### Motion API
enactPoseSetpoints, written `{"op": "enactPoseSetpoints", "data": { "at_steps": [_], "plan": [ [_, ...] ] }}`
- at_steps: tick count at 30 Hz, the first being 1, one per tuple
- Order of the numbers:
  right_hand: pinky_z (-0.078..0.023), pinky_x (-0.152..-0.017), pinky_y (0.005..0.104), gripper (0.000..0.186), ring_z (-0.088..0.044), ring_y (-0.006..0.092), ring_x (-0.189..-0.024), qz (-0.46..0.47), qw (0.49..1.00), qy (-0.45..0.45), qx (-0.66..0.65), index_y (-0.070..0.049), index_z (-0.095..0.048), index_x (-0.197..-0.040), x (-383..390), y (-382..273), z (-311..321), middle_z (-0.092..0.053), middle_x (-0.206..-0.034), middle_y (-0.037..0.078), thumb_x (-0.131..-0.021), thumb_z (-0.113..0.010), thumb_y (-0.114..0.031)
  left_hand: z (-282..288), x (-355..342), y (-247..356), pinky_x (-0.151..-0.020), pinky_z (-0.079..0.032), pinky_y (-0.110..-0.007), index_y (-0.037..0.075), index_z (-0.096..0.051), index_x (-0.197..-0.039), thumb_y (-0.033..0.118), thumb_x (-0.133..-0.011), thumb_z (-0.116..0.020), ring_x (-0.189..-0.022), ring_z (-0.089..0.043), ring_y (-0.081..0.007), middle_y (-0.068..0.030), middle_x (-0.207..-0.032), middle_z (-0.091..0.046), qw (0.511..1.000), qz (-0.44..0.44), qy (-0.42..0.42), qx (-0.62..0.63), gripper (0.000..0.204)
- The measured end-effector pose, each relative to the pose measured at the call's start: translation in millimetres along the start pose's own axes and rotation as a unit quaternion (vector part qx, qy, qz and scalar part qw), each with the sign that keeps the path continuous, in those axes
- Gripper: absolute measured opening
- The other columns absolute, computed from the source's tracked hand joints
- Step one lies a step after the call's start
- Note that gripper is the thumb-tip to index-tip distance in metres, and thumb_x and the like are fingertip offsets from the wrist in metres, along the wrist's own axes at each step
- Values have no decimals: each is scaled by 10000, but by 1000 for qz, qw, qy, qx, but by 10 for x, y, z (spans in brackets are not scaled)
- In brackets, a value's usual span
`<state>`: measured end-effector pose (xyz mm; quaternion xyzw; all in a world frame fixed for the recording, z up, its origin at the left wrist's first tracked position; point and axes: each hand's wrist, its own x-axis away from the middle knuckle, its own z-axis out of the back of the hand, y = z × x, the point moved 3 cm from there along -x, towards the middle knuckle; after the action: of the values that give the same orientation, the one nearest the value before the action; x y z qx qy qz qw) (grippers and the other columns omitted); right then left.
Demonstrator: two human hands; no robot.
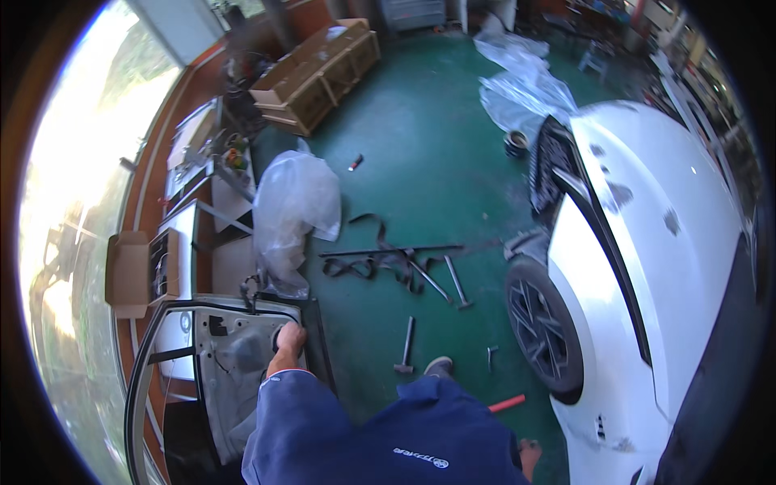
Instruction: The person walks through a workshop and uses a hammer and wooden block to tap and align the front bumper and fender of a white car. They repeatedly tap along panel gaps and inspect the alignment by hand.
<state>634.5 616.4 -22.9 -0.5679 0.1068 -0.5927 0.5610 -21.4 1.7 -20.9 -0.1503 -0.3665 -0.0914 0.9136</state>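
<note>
My left hand (pixel 289 335) is closed on the edge of a stripped car door (pixel 234 356) standing at my left, with its window frame and bare inner panel showing. The fingers go in at a dark round opening in the panel, so their tips are hidden. Low at the right, my right hand (pixel 529 457) hangs beside my dark blue clothing; it is small and its fingers are unclear. A red bar-like thing (pixel 508 402) shows near that hand, partly covered by my clothing. Further right stands a white car (pixel 622 275) with dull patches on its body.
Hammers (pixel 408 343), a long dark bar (pixel 392 250) and black straps (pixel 352 268) lie on the green floor (pixel 420 186). Clear plastic wrap (pixel 295 202) lies beyond the door. A wooden crate (pixel 323 77) stands farther back. The car's wheel (pixel 541 323) faces the floor tools.
</note>
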Motion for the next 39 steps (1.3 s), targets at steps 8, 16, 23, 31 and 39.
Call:
{"op": "enactPoseSetpoints", "data": {
  "at_steps": [8, 16, 23, 31, 39],
  "plan": [
    [-439, -531, 280, 147, -562, 110, -577, 135, 957, -186, 178, -1, -688, -951, -1403, -3307, -2114, -620, -706, 30, -961, -670, -146, 700, 57, 2750, -830, -606, -457, 54, -737, -991, 342, -912, -629, -969, -733, -372, -201, -1152, -723, 927, -16, 158, 340, 317],
    [-482, -570, 279, 161, -595, 119, -609, 161, 897, -346, 221, 36, -708, -967, -2379, -4312, -3965, -651, -718, 55, -938, -674, -119, 1420, -360, 3478, -1047, -518, -461, 88, -540, -1473, 406, -909, -675, -1233, -644, -390, -199, -1357, -668, 834, 58, 37, 548, 662],
    [-478, -511, 276, 136, -595, 127, -564, 89, 905, -388, 150, 9, -694, -968, -3643, -5280, -5130, -650, -709, 59, -943, -670, -122, 1956, -711, 2563, -1026, -538, -458, -8, -725, -1215, 435, -901, -640, -1183, -671, -397, -241, -1242, -710, 898, 169, -90, 397, 550],
    [-484, -488, 284, 128, -599, 139, -540, 146, 868, -413, 234, 27, -688, -920, -4629, -6699, -6130, -647, -676, 70, -917, -681, -101, 2385, -1134, 2997, -1010, -546, -429, 25, -744, -1206, 455, -851, -693, -1167, -689, -361, -221, -1243, -720, 796, 268, -54, 541, 560],
    [-519, -519, 291, 146, -640, 149, -576, 190, 843, -443, 238, 45, -697, -927, -5698, -7584, -7471, -670, -702, 88, -892, -708, -96, 3134, -2604, 3335, -939, -558, -450, 67, -774, -1085, 446, -883, -632, -1130, -688, -382, -193, -1192, -731, 847, 129, -99, 505, 452]
  ]
}}
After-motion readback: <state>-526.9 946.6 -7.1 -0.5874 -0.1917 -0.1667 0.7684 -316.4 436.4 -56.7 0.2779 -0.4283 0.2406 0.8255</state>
